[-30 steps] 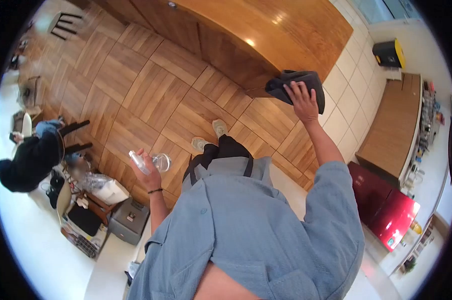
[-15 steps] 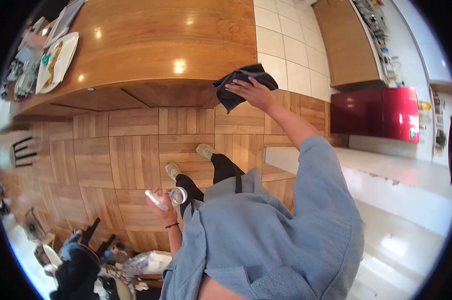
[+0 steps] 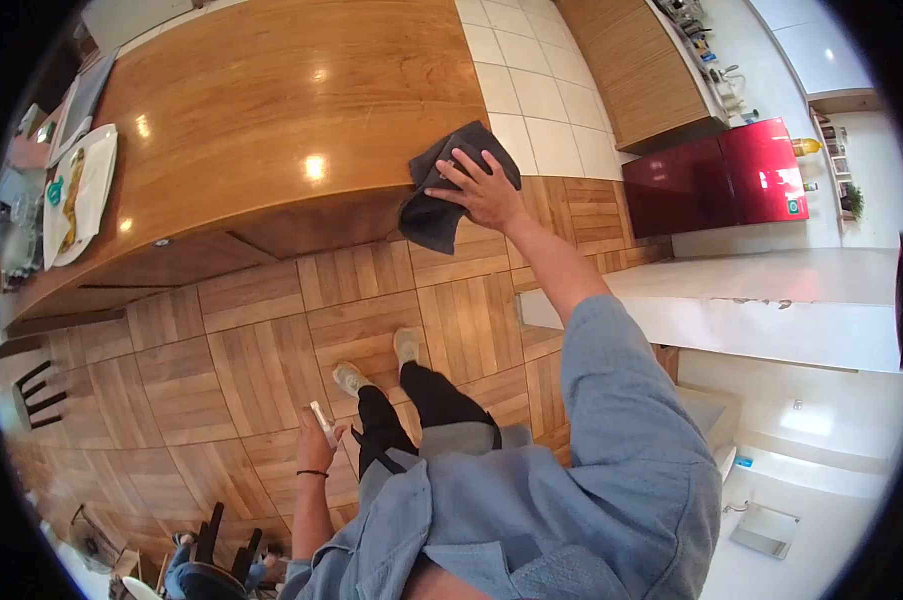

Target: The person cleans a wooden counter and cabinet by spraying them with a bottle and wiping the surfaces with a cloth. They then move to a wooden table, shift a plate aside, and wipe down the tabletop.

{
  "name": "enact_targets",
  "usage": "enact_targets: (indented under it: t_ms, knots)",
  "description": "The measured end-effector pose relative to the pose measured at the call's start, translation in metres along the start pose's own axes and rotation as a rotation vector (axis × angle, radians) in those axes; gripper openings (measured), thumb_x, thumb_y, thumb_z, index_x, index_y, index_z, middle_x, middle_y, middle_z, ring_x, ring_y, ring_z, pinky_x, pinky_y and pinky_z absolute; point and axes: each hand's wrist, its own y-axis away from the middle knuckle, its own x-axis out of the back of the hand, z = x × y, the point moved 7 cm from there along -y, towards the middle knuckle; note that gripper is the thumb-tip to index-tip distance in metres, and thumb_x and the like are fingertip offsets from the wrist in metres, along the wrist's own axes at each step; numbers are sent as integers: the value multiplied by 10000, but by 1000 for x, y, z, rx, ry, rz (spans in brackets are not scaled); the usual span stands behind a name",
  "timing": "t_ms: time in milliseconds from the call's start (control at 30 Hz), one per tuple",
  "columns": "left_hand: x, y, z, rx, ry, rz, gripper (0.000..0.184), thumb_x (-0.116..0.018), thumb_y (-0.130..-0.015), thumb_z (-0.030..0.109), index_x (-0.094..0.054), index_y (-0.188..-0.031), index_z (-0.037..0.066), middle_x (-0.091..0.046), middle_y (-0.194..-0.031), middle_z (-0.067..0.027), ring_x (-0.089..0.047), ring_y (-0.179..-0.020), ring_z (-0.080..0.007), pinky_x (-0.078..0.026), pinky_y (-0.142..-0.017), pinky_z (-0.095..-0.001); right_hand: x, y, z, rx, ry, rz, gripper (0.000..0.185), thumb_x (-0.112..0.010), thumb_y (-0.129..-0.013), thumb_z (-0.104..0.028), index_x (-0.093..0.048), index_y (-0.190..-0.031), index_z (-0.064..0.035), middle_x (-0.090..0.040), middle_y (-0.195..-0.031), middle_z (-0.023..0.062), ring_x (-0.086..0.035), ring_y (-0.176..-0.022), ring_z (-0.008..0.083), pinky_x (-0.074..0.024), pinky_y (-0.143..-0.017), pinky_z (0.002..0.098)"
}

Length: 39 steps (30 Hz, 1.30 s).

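My right hand presses with spread fingers on a dark grey cloth, which lies over the near right corner of the wooden counter and hangs down past its edge. Lower in the view, my left hand is wrapped round a clear spray bottle, held over the parquet floor. Only the bottle's pale top part shows; the rest is hidden by the hand.
A white tray with long yellow-brown items is at the counter's left end. To the right are a wood-fronted cabinet and a red fridge. Dark chairs stand lower left, with part of a person near the bottom edge.
The view has turned and shifted along the counter. My right hand and the cloth stay at the counter's corner, the cloth now more spread out. My left hand still holds the bottle, turned differently.
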Motion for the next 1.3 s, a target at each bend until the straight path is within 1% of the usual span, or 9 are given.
enact_targets:
  t_ms: [167, 333, 500, 567, 767, 867, 1033, 1133, 1300]
  knots:
    - [-12, -35, 8, -134, -198, -162, 694, -778, -806, 201, -323, -1287, -4, -600, -1150, -266, -641, -934, -462, -540, -737, -506, 1, 3, -6, -51, 31, 94, 589, -558, -887, -186, -478, -1363, -523, -320, -1565, -63, -309, -1440, 204, -240, -1116, 518]
    - [-19, -97, 35, -443, -111, -29, 645, -758, -811, 151, -352, -1286, -8, -522, -1216, -267, -646, -931, -445, -547, -748, -487, -21, 13, -21, -200, 131, 357, 387, -498, -961, -279, -591, -1271, -491, -413, -1517, -36, -384, -1400, 238, -104, -1180, 497]
    - [-38, -176, 44, -561, -20, 25, 649, -817, -769, 217, -441, -1257, 12, -600, -1150, -223, -643, -986, -408, -553, -765, -426, -86, 31, -35, -354, 180, 567, 326, -553, -925, -374, -643, -1223, -472, -368, -1548, 25, -234, -1471, 329, -10, -1186, 541]
    - [-47, -198, 41, -728, 12, 126, 624, -837, -765, 236, -462, -1219, 29, -594, -1152, -189, -660, -962, -302, -544, -786, -390, -127, 43, -46, -429, 136, 610, 326, -578, -904, -402, -650, -1217, -459, -405, -1503, 62, -162, -1491, 359, 11, -1181, 557]
    - [-90, -251, 22, -927, 695, 279, 564, -802, -816, 365, -511, -1158, 24, -619, -1164, -156, -655, -988, -262, -521, -842, -372, -313, 64, -140, -502, -10, 350, 587, -668, -778, -435, -562, -1352, -373, -478, -1230, 117, -382, -1239, 459, -292, -984, 707]
    - [-106, -266, 6, -937, 876, 232, 512, -676, -919, 417, -507, -1142, -11, -572, -1213, -176, -620, -1048, -252, -493, -899, -402, -407, 71, -195, -497, -171, 280, 604, -660, -786, -432, -541, -1374, -369, -458, -1224, 135, -388, -1216, 480, -288, -983, 716]
    - [-112, -258, -1, -817, 674, 381, 453, -604, -969, 404, -530, -1168, 4, -568, -1132, -115, -555, -1129, -213, -467, -949, -387, -319, 36, -145, -667, 126, 640, 510, -620, -848, -329, -555, -1354, -326, -425, -1251, 187, -343, -1292, 506, -270, -1024, 734]
    - [-111, -254, 6, -780, 675, 365, 363, -595, -983, 323, -545, -1139, -1, -581, -1087, -100, -577, -1086, -210, -470, -931, -376, -195, 11, -96, -737, 157, 913, 461, -533, -923, -374, -545, -1374, -277, -340, -1532, 200, -268, -1417, 476, -176, -1084, 665]
    - [-109, -250, 24, -864, 509, 464, 263, -591, -978, 231, -568, -1090, -6, -598, -1045, -103, -611, -999, -206, -472, -878, -351, -182, -2, -84, -794, 418, 902, 495, -500, -937, -449, -511, -1412, -311, -392, -1513, 173, -267, -1443, 424, -121, -1116, 629]
